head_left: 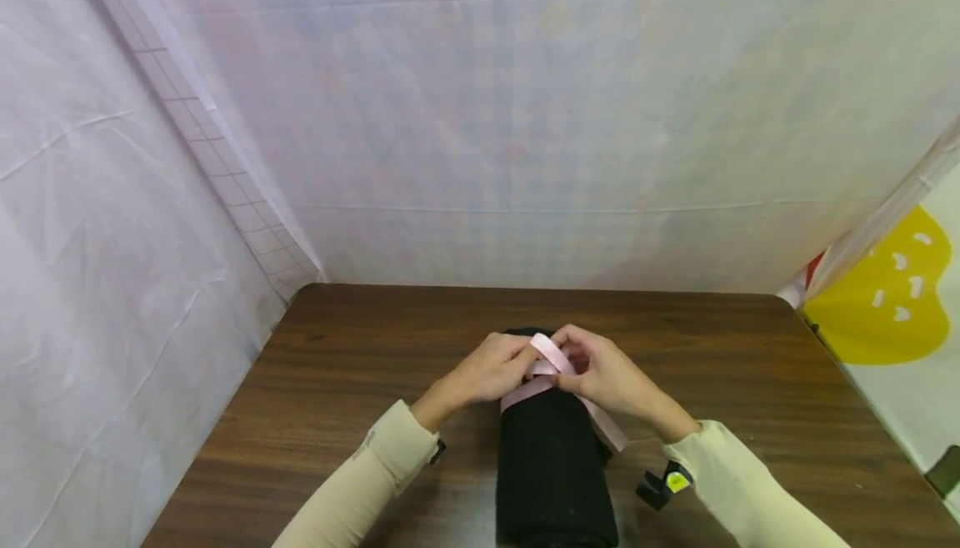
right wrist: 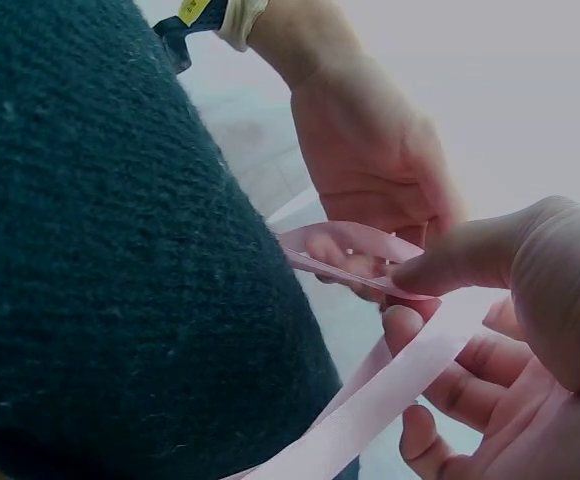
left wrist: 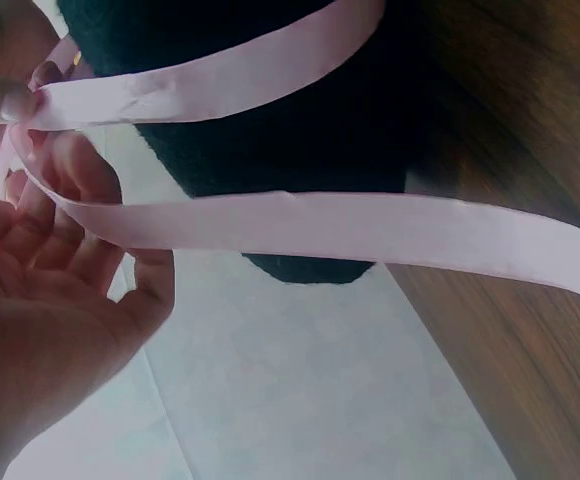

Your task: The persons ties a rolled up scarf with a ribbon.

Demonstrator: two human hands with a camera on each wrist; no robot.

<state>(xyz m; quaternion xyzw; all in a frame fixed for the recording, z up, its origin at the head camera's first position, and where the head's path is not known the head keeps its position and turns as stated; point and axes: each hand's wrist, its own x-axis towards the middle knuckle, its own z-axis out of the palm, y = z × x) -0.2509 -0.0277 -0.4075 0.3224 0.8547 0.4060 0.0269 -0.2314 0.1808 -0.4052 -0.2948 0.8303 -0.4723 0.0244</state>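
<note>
Head view shows your two hands meeting over the far end of a black rolled cloth [head_left: 551, 456] that lies lengthwise on the brown desk [head_left: 360, 364], its near end running off the bottom edge. A pink ribbon [head_left: 551, 360] is wrapped across the roll near its far end, and one tail trails down the right side of the roll toward your right sleeve. Your left hand [head_left: 487, 373] comes in from the left, its fingers curled onto the ribbon on top of the roll. Your right hand [head_left: 607, 377] comes in from the right, thumb and forefinger pinching a loop of ribbon just above the wrap; the two hands touch there.

From the right wrist you see the thumb pressing the ribbon [right wrist: 370, 400] against the fingers [right wrist: 470, 385], with the left hand [right wrist: 370, 160] just beyond, beside the dark knit roll [right wrist: 120, 250].

From the left wrist one band crosses the roll [left wrist: 300, 130] and another [left wrist: 370, 225] stretches away to the right, over the desk [left wrist: 530, 380].

White sheeting [head_left: 525, 114] walls the desk on the left and far sides.
</note>
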